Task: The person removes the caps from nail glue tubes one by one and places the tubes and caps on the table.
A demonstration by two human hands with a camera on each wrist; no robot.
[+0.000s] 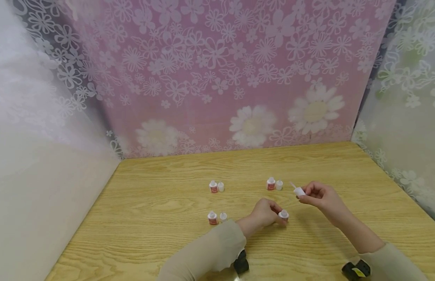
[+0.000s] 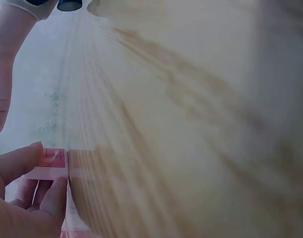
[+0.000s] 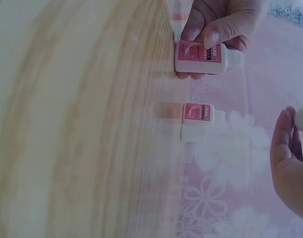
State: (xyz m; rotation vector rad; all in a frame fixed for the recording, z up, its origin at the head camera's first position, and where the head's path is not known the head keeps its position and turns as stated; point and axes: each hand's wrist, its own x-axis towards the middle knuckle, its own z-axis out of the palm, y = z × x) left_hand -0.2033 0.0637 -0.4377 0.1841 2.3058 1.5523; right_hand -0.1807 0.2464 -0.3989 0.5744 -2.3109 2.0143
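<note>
A small white glue bottle (image 1: 283, 215) with a red label stands upright on the wooden table, its cap off and its pale neck showing. My left hand (image 1: 263, 214) pinches it between thumb and fingers; the right wrist view shows the thumb across the bottle's label (image 3: 197, 57). Slightly farther right, my right hand (image 1: 322, 198) holds a white cap (image 1: 299, 191) above the table in its fingertips. A thin brush stem (image 1: 292, 184) points up and left from that cap. In the left wrist view, the bottle's label (image 2: 53, 158) shows between the left hand's fingers.
Behind the hands stands another uncapped bottle (image 1: 271, 184) beside its cap (image 1: 279, 185). To the left are a far bottle (image 1: 213, 187) with its cap (image 1: 221, 187) and a nearer bottle (image 1: 212, 218) with its cap (image 1: 223, 216), close to the left sleeve. A flowered pink curtain (image 1: 203, 78) hangs behind the table.
</note>
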